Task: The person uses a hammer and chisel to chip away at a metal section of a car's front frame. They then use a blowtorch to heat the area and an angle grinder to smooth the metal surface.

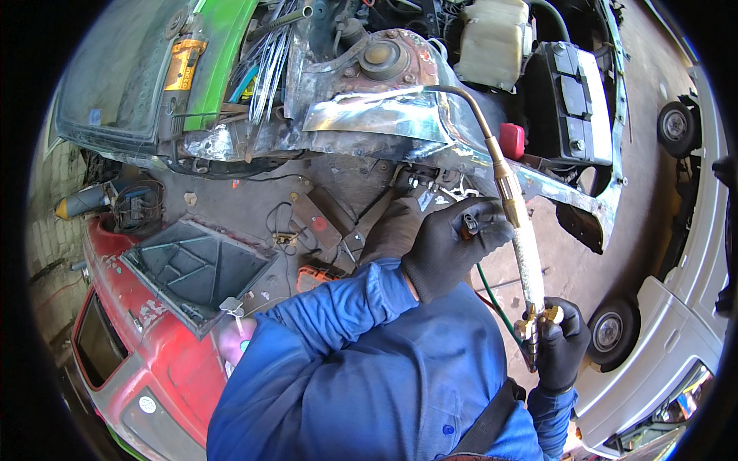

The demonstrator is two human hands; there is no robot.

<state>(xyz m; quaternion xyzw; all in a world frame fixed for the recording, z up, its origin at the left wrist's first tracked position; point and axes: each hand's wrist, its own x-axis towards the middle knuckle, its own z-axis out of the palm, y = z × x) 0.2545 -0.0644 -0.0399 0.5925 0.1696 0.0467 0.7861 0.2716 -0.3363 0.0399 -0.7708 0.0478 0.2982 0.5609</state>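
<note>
A gas welding torch (pixel 526 257) slants up in front of me, its bent copper tube ending over a bare metal panel (pixel 377 115) on the car's inner wing. A pale, bright streak extends left from the tip and looks like a flame. My right hand (pixel 563 346), in a black glove, is closed at the torch's lower end, fingers on a brass valve knob (pixel 552 314). My left hand (pixel 455 244), gloved too, is curled beside the torch's brass collar, fingertips against it. From its fist pokes the metal top of what looks like a small lighter (pixel 469 224).
A black-and-grey battery (pixel 570 104) and a whitish plastic tank (pixel 493 42) sit in the engine bay. A yellow angle grinder (pixel 182 69) and metal rods (pixel 278 58) lie at the left. Red body panels (pixel 157 346) and a white vehicle (pixel 665 330) flank me. Cables cross the floor.
</note>
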